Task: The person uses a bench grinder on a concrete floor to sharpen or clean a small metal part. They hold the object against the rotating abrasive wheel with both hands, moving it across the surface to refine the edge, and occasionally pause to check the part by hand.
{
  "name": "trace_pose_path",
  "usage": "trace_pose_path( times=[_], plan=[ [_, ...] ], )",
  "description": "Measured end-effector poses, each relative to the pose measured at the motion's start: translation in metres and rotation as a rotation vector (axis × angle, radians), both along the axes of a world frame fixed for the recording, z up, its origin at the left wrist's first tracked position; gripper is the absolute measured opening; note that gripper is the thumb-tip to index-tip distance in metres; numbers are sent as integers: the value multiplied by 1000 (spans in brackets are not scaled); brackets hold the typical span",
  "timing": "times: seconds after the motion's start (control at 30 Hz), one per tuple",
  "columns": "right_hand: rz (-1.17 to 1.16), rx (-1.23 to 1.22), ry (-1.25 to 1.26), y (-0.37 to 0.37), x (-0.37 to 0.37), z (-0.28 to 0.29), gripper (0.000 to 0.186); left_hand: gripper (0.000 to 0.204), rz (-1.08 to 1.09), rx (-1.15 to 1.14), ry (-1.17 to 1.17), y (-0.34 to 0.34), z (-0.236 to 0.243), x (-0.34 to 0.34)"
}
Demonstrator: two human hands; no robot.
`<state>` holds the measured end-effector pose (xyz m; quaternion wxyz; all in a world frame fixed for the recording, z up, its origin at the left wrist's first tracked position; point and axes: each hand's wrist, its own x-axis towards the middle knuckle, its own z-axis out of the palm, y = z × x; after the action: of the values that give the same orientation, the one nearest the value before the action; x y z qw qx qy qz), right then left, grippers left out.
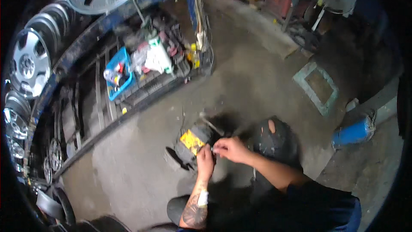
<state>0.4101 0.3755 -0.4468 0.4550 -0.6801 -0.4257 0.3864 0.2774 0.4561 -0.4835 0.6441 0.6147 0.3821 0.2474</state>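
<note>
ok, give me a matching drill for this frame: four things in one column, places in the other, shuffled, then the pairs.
Things
1. blue plastic crate
2. blue cylindrical canister
3. silver alloy wheel rims
4. dark device with yellow label

Places
A. lying on the floor, far right
B. stacked along the left edge
C. on the metal rack, upper left
D. on the concrete floor, at the left hand and right hand

Pairs: 1-C, 2-A, 3-B, 4-D
</note>
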Motion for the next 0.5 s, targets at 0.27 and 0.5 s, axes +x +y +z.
trace_pose_path(
  times=[0.27,0.5],
  plan=[
    [-510,0,865,-13,-13,-17,15,40,-107,-322,160,-11,-5,13],
    [-722,-46,896,-10,-16,-46,15,37,-89,-227,285,-27,-24,21]
  ],
)
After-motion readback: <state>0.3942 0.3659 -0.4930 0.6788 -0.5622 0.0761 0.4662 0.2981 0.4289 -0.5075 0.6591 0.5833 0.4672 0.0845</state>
